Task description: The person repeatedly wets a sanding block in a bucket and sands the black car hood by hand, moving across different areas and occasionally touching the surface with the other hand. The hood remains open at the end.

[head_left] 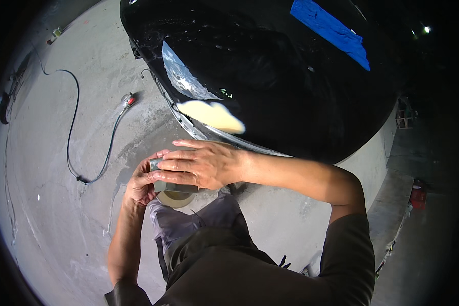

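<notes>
My left hand [144, 181] grips the left side of a dark grey pad or folded sheet [181, 187], its exact kind unclear. My right hand [196, 163] lies across its top, fingers bent over it and hiding much of it; both hands look wet. Below them is a round yellowish container [171, 200], partly hidden. Just beyond my hands is a glossy black vehicle panel [311, 112] with a cream patch [211, 116] and a pale silvery patch [183, 76] near its edge, and a crumpled blue strip [329, 33] farther up.
A hose [77, 102] with a metal and red tool [128, 99] lies on the grey floor [56, 163] at left. A red container [418, 194] stands at the right beside a low ledge [387, 219]. The black panel fills the upper middle and right.
</notes>
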Tool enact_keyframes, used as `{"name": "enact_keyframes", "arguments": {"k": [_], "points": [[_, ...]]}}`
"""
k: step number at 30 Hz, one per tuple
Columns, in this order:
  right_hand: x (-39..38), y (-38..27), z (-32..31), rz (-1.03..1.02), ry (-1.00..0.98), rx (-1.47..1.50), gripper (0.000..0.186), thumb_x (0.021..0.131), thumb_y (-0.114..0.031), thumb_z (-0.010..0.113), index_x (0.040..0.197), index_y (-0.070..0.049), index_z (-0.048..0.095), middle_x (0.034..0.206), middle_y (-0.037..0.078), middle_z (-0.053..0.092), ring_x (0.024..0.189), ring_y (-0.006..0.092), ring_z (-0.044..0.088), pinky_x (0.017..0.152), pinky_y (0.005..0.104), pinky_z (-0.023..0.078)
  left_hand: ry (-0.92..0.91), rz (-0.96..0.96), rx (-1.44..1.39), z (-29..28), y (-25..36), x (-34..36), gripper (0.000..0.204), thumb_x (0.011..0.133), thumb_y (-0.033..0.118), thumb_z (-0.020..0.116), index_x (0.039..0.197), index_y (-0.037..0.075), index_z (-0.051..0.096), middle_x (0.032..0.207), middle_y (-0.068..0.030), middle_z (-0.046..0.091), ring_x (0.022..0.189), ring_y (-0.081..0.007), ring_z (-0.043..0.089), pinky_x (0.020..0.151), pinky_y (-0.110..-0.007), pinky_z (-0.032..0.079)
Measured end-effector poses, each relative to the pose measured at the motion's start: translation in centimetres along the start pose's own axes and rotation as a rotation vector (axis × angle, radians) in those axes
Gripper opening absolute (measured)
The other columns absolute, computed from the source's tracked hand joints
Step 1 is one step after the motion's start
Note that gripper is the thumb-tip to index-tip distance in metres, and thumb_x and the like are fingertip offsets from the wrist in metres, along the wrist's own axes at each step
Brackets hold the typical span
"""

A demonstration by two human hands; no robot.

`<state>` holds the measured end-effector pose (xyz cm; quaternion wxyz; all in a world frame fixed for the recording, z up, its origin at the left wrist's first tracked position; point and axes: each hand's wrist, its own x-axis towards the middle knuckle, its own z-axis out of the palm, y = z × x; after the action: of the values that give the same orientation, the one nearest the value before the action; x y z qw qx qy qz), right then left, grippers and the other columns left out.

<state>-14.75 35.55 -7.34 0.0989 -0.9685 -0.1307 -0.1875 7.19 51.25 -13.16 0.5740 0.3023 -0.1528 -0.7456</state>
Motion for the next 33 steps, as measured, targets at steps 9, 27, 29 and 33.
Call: {"name": "enact_keyframes", "arguments": {"k": [9,27,29,33], "points": [[-15.0,3.8,-16.6,0.156,-0.221,-0.099,0.074,0.084,-0.022,0.084,0.15,-0.007,0.055,0.152,0.014,0.05,0.14,0.0313,0.054,0.12,0.0522,0.044,0.738,0.71,0.963,10.5,-7.1,5.6,0.042,0.098,-0.004,0.039,0.139,0.0,0.046,0.146,-0.0197,0.052,0.135,-0.0356,0.055,0.116,-0.044,0.043],[-22.0,5.8,-17.7,0.181,-0.313,-0.207,0.063,0.086,-0.031,0.074,0.144,-0.009,0.065,0.151,0.01,0.057,0.141,0.0238,0.055,0.122,0.0519,0.039,0.793,0.497,1.673,15.7,-6.8,16.7,0.063,0.107,0.034,0.046,0.166,0.013,0.035,0.168,-0.0106,0.038,0.159,-0.0331,0.029,0.131,-0.052,0.017],[-22.3,5.9,-17.5,0.182,-0.279,-0.205,0.062,0.087,-0.033,0.072,0.144,-0.009,0.065,0.149,0.01,0.058,0.14,0.0245,0.057,0.122,0.0538,0.038,1.038,0.453,1.536,16.1,-2.9,16.7,0.06,0.111,0.035,0.038,0.165,0.012,0.035,0.17,-0.0122,0.035,0.16,-0.035,0.027,0.132,-0.053,0.013],[-23.4,5.8,-17.3,0.193,-0.24,-0.238,0.055,0.097,-0.037,0.062,0.142,-0.005,0.064,0.151,0.016,0.053,0.136,0.0302,0.06,0.123,0.0605,0.032,0.79,0.455,1.538,20.0,-5.2,17.7,0.067,0.104,0.029,0.053,0.165,0.006,0.035,0.172,-0.0106,0.034,0.161,-0.035,0.024,0.132,-0.05,0.015]]}}
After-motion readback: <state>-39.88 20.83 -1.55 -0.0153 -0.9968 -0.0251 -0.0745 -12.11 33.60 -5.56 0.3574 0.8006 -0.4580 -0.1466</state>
